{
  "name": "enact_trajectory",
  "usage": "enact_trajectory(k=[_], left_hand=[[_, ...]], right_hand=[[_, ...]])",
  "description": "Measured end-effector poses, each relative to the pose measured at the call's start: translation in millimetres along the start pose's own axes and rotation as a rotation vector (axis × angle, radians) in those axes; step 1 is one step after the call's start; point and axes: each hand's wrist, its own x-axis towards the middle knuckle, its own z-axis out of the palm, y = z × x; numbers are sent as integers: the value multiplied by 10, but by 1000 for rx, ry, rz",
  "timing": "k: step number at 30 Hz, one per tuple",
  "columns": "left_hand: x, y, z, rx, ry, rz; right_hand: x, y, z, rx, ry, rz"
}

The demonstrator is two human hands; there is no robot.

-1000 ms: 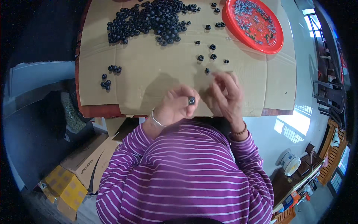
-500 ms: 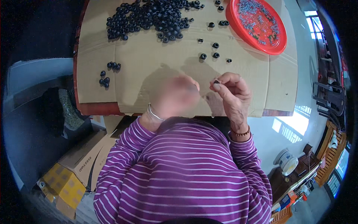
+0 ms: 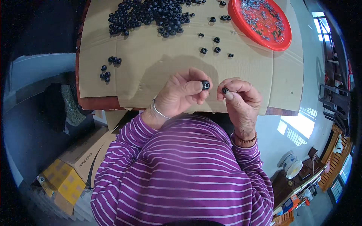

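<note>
Between thumb and fingers, my left hand pinches a black knob-like piece, its hole ringed in silvery white. Close to its right, my right hand has thumb and forefinger closed on a smaller black piece, partly hidden by the fingertips. The two pieces are apart, held above the near edge of the cardboard-covered table. Beyond my hands lie several loose black pieces of differing sizes. At the far left, a large heap of black pieces spreads out.
A round red tray holding many small silvery parts stands at the far right. Two small clusters of black pieces lie on the left of the table. Cardboard boxes stand on the floor at left; a white bucket is at right.
My left hand, blurred before, has turned so that its black piece faces up in view. The right hand has shifted slightly right and toward me, still pinching its small piece.
</note>
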Motion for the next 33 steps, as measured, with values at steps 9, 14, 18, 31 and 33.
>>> enact_trajectory(k=[9,14,18,31,33], left_hand=[[-30,1,84,49,15,14],[-51,9,27,-6,-29,11],[-57,-4,17,-20,-35,1],[-99,-31,-25,62,-33,-2],[-92,-41,-49,80,-52,1]], right_hand=[[-7,17,20,-36,-14,-56],[-29,-1,68,-179,-30,-117],[-38,-30,112,-464,-66,-309],[22,-23,238,-877,-92,-675],[10,-21,232,-893,-92,-667]])
